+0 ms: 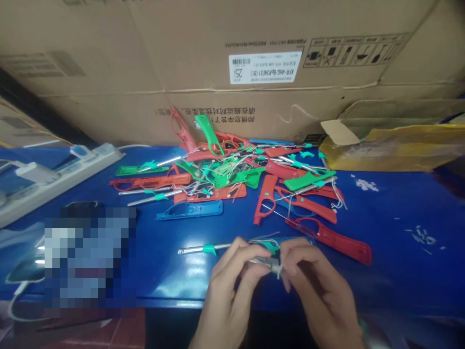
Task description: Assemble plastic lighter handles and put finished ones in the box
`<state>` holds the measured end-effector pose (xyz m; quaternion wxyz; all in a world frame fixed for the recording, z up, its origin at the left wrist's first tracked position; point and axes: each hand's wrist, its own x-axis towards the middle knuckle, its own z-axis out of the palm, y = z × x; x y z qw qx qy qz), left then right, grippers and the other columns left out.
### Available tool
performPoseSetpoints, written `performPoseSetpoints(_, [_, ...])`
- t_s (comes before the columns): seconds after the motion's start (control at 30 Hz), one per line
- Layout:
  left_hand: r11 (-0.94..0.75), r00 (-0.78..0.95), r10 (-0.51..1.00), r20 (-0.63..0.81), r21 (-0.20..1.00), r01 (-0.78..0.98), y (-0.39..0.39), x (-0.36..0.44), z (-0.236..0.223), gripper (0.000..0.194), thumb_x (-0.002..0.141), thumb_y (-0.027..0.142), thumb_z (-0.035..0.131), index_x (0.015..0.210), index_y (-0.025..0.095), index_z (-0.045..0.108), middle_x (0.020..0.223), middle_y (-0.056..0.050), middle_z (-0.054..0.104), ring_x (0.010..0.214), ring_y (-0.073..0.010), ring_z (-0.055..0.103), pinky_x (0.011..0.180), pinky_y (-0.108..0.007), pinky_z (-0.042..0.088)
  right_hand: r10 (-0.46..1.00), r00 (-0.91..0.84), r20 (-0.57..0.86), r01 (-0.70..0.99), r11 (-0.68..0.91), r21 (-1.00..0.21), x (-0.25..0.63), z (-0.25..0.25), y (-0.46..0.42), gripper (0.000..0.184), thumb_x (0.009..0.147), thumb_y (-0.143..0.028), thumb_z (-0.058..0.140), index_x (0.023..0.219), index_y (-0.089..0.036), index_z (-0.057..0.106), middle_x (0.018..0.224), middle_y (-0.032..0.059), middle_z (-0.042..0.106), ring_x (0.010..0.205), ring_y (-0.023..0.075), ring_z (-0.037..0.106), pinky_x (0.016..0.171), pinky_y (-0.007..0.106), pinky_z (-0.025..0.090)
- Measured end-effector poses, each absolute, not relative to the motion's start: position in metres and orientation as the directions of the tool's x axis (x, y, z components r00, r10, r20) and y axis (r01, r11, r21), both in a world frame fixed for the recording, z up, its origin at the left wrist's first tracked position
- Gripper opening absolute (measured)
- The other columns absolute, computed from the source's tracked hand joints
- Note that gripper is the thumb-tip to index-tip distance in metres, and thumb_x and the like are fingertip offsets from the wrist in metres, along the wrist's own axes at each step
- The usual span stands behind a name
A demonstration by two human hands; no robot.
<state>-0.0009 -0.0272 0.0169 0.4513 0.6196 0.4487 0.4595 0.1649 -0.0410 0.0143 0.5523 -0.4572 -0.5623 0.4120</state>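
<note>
Between the thumb and fingers of my left hand (223, 291) is a small translucent lighter part (267, 263) with a whitish end piece. My right hand (321, 278) has its fingertips pinched together at the right end of that part; whether they hold a separate piece is hidden. Just beyond my hands lies a metal lighter tube (196, 250) with a teal clip (209, 249), its right end partly covered by my fingers. A red lighter handle shell (343, 242) rests to the right, and a blue handle shell (203, 209) farther back on the left.
Red, green and blue lighter shells, tubes and wires form a heap (238, 178) on the blue table (163, 271). Behind stands a large cardboard box (203, 63); a yellow carton (399, 145) is at right. White bits (364, 184), a power strip (65, 177) and a blurred-out object (94, 257) lie around.
</note>
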Motion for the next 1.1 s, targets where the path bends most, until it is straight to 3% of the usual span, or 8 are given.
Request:
performPoseSetpoints(0.2, [-0.208,0.203,0.963,0.179,0.969,0.134,-0.024,-0.002,0.015,0.015,0.106,0.026,0.057,0.108,0.03,0.072,0.094,0.001,0.066,0.086,-0.0136,0.061,0.078,-0.02,0.046,0.972,0.004,0.234,-0.015,0.234,-0.972,0.164,0.014,-0.045,0.015,0.105,-0.017,0.05,0.098,-0.026,0.06,0.09,-0.0012,0.052,0.062,0.0063,0.054,0.055,0.018,0.05])
performPoseSetpoints(0.6, [-0.228,0.242,0.949,0.205,0.971,0.073,-0.025,-0.003,0.018,0.016,0.107,0.024,0.057,0.11,0.026,0.072,0.093,0.0,0.063,0.085,-0.0133,0.06,0.077,-0.023,0.045,0.945,0.032,0.327,0.078,0.323,-0.943,0.162,0.012,-0.048,0.015,0.101,-0.011,0.052,0.098,-0.024,0.06,0.088,-0.0006,0.055,0.061,0.0078,0.059,0.055,0.021,0.05])
performPoseSetpoints(0.93, [-0.336,0.212,0.926,0.313,0.938,0.085,-0.027,-0.004,0.015,0.014,0.106,0.027,0.06,0.111,0.025,0.072,0.091,0.0,0.064,0.08,-0.0121,0.06,0.072,-0.023,0.046,0.891,0.14,0.431,0.13,0.415,-0.901,0.147,0.014,-0.053,0.02,0.097,-0.002,0.052,0.097,-0.021,0.058,0.085,0.0009,0.057,0.064,0.0098,0.057,0.053,0.023,0.046])
performPoseSetpoints(1.1, [-0.456,0.219,0.878,0.426,0.884,0.108,-0.027,-0.007,0.011,0.013,0.105,0.02,0.061,0.109,0.023,0.072,0.09,0.0,0.066,0.083,-0.0128,0.06,0.076,-0.025,0.046,0.854,0.146,0.5,0.192,0.471,-0.861,0.147,0.017,-0.054,0.023,0.092,0.002,0.052,0.094,-0.02,0.059,0.083,0.0023,0.059,0.07,0.0122,0.058,0.055,0.025,0.044])
